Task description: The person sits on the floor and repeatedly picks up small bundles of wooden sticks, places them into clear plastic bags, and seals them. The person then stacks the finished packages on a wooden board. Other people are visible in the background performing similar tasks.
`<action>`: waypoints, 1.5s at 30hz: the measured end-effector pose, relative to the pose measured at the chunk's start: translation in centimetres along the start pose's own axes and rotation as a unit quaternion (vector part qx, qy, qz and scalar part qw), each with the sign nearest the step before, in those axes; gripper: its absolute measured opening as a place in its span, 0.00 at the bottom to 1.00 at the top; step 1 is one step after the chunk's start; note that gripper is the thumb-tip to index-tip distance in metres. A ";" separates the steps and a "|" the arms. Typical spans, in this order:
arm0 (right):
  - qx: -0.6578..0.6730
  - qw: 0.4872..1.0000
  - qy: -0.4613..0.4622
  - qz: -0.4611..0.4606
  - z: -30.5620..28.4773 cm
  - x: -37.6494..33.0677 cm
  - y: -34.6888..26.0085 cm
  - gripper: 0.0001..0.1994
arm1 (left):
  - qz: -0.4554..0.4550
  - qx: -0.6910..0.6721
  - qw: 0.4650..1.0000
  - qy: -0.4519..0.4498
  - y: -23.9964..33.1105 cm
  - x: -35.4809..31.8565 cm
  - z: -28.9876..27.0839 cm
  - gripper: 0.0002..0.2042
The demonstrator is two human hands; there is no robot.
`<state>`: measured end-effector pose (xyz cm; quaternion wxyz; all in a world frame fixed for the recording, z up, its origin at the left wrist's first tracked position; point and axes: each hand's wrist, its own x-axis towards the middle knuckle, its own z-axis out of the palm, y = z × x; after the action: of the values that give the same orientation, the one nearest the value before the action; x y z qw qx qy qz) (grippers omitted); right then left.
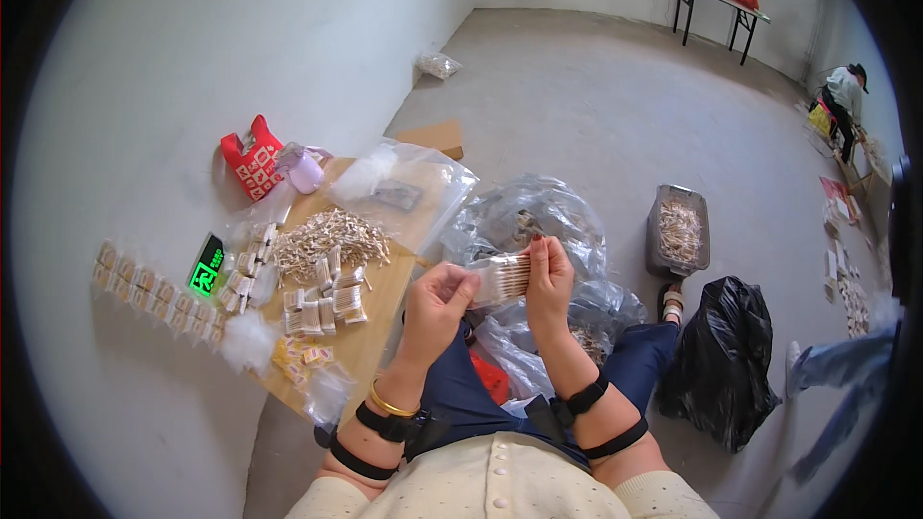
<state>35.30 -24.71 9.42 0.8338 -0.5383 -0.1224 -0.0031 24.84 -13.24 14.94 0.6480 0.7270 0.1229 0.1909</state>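
While the fingers of the left hand [437, 303] pinch the left end of a clear packet of cotton swabs [506, 280], those of the right hand [550, 284] grip its right side, so it lies between both, right of the wooden bench [370, 338].

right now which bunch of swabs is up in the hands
The small bunch, partly in clear plastic, between the left hand and right hand. The loose heap and small packs lie on the table; other swabs sit in the grey bin.
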 end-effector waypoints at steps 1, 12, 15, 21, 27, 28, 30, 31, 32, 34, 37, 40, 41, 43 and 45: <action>-0.029 0.999 0.004 -0.014 -0.4 0.2 -0.2 0.17 | -0.002 -0.004 1.000 0.010 0.3 -0.1 -0.1 0.09; -0.209 0.974 0.090 0.009 -18.0 0.2 4.5 0.17 | -0.038 -0.002 0.999 0.031 -3.1 -1.5 -2.3 0.09; -0.527 0.845 0.054 0.076 -22.6 -1.7 8.9 0.16 | -0.053 -0.011 0.998 0.014 -3.9 -1.8 -1.9 0.08; -0.347 0.916 -0.094 0.175 -18.8 -1.7 7.0 0.11 | -0.063 -0.010 0.998 -0.011 -4.3 -2.1 -1.7 0.07; -0.028 0.934 -0.279 0.223 -6.0 -1.5 0.1 0.07 | -0.067 -0.006 0.998 -0.014 -4.5 -2.3 -1.8 0.07; -0.025 0.931 -0.284 0.228 -5.2 -1.5 0.1 0.07 | -0.060 0.000 0.998 -0.008 -4.5 -2.4 -2.0 0.07; -0.025 0.926 -0.282 0.248 -4.0 -1.8 0.1 0.08 | -0.042 0.031 0.998 0.017 -4.8 -2.7 -2.4 0.07; -0.017 0.922 -0.293 0.255 -3.5 -1.9 0.4 0.08 | -0.037 0.049 0.998 0.031 -4.6 -2.9 -2.7 0.07; -0.012 0.917 -0.300 0.262 -3.3 -2.1 0.7 0.08 | -0.034 0.064 0.996 0.043 -4.5 -3.1 -2.9 0.07; -0.019 0.909 -0.314 0.272 -2.6 -2.2 1.0 0.08 | -0.028 0.090 0.993 0.065 -4.7 -3.4 -3.4 0.07; -0.040 0.903 -0.324 0.279 -1.4 -2.5 0.9 0.08 | -0.016 0.118 0.989 0.087 -5.6 -3.8 -4.2 0.08; -0.059 0.900 -0.337 0.271 0.4 -2.9 1.5 0.07 | -0.010 0.094 0.990 0.101 -5.7 -4.2 -5.0 0.09; -0.081 0.899 -0.345 0.258 0.5 -2.9 2.2 0.06 | -0.014 0.061 0.993 0.098 -5.6 -4.3 -5.2 0.09; -0.135 0.900 -0.356 0.214 1.8 -3.1 2.9 0.05 | -0.034 0.014 0.992 0.117 -5.8 -5.4 -7.2 0.09; -0.149 0.902 -0.352 0.201 2.8 -2.9 4.5 0.05 | -0.059 -0.021 0.986 0.156 -7.2 -6.6 -10.1 0.09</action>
<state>32.55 -20.68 5.88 0.6291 -0.6356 -0.2951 0.3365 15.00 -6.09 7.95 0.6457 0.6664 0.2610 0.2662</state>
